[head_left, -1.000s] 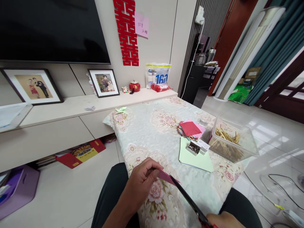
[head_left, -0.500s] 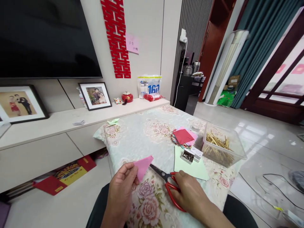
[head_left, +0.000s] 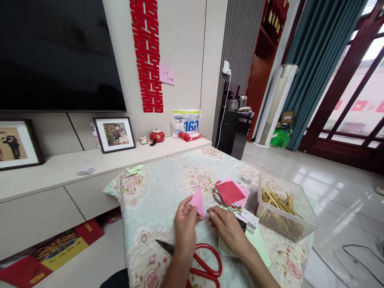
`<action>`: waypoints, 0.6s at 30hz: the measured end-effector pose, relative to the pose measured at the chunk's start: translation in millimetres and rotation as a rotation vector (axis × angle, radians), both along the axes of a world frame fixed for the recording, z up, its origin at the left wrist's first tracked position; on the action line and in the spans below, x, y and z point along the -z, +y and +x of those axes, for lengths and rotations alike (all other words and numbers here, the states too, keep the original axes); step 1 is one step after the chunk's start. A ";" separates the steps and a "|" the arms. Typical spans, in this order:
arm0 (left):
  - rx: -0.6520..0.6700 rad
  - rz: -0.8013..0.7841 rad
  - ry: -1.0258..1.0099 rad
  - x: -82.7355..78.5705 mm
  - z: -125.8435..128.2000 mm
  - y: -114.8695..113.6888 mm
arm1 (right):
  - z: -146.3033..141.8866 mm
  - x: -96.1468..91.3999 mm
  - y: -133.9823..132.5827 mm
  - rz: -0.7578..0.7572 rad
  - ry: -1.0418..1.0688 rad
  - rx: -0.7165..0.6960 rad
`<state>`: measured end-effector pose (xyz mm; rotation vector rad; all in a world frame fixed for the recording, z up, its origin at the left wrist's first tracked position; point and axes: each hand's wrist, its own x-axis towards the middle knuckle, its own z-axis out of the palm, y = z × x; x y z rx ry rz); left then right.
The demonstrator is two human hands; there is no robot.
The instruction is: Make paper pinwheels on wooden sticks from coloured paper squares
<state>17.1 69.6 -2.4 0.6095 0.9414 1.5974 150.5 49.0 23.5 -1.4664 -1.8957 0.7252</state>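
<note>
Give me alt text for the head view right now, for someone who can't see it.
The left hand holds a triangular pink paper above a flowered tablecloth, the right hand nearby. Red-handled scissors lie on the tablecloth, partly hidden by the left forearm; to the right are coloured papers and a clear box of sticks.

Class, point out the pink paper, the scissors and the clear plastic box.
Pink paper (head_left: 198,202), head view: middle of the sheet.
Scissors (head_left: 213,273), head view: red handle.
Clear plastic box (head_left: 271,219), head view: near wall.
</note>
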 end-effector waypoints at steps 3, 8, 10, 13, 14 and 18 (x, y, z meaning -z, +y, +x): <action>0.018 -0.002 0.024 18.2 9.2 5.2 | 4.6 21.0 15.4 -0.055 0.363 0.052; 0.119 0.005 0.110 25.4 12.6 -2.3 | 1.2 32.4 19.9 -0.151 0.675 0.069; 0.178 0.026 0.139 23.0 12.1 -6.4 | -0.2 31.9 19.8 -0.150 0.745 0.101; 0.256 0.072 0.143 21.3 9.8 -11.5 | -0.6 34.3 19.7 -0.206 0.893 0.133; 0.272 0.083 0.130 21.4 8.9 -12.7 | -0.6 35.8 19.5 -0.229 0.932 0.136; 0.269 0.109 0.072 22.2 7.2 -15.5 | -0.6 41.2 16.5 -0.277 1.000 0.119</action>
